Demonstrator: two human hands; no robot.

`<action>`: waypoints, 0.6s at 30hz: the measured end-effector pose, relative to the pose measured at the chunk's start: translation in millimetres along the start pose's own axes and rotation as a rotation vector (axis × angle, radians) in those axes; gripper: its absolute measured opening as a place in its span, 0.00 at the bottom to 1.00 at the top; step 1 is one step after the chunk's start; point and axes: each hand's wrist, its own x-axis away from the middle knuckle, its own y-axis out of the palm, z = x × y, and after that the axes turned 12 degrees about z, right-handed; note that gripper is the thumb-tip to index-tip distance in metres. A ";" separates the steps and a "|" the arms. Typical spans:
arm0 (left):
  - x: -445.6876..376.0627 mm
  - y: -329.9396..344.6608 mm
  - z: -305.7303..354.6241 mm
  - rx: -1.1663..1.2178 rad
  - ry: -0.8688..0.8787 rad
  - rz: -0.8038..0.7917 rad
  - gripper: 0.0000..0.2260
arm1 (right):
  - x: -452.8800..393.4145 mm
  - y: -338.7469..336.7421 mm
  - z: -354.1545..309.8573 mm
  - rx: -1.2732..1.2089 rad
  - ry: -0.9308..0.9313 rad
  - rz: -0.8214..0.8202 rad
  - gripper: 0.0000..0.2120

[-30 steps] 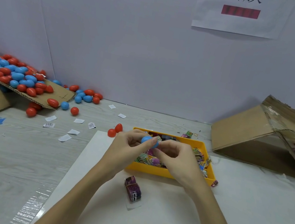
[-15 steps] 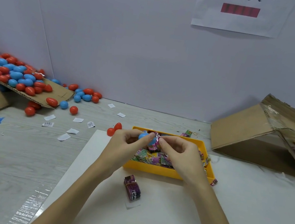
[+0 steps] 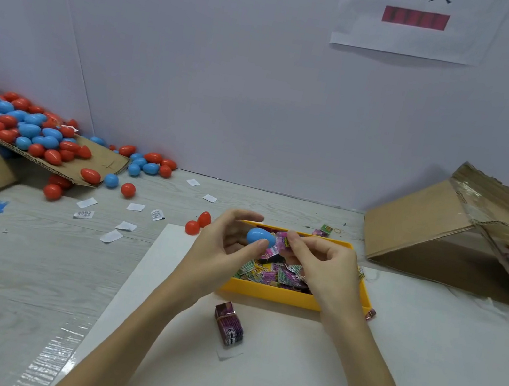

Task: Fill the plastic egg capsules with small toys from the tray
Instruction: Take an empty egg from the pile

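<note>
Pale tabletop point(image 3: 31, 273) carries the yellow tray point(image 3: 266, 292), above which left hand point(image 3: 219, 254) fingers pinch a blue egg point(image 3: 260, 237) while right hand point(image 3: 322, 264) fingers pinch a toy packet point(image 3: 281, 243), which may snag and drop.

Blue egg half point(image 3: 260, 237) between both hands

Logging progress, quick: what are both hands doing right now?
Left hand: holds the blue egg capsule.
Right hand: pinches a pink toy packet against the capsule.
</note>
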 end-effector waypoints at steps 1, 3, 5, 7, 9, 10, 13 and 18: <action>0.4 0.9 -0.3 0.019 0.000 0.006 0.17 | 0.6 0.8 0.0 -0.007 -0.001 -0.012 0.07; 0.9 2.1 -1.3 0.034 0.015 0.016 0.18 | 2.3 2.3 -0.2 -0.027 0.001 -0.047 0.08; 0.7 2.2 -3.0 0.034 0.019 0.033 0.17 | 3.4 3.2 -0.5 -0.030 0.002 -0.080 0.10; -0.6 2.2 -4.5 0.026 0.020 0.060 0.16 | 3.6 3.8 -0.3 0.003 -0.012 -0.094 0.11; -2.2 2.1 -6.6 0.013 0.028 0.081 0.14 | 3.6 4.0 0.8 0.034 -0.035 -0.091 0.12; -2.5 2.3 -7.1 0.011 0.033 0.086 0.13 | 3.9 4.2 1.3 0.040 -0.042 -0.093 0.11; -1.3 2.9 -7.3 0.047 0.022 0.056 0.13 | 6.1 5.4 1.5 -0.009 -0.038 -0.135 0.06; -1.1 2.7 -7.5 0.047 0.028 0.038 0.15 | 4.6 5.4 0.4 -0.130 0.021 -0.132 0.06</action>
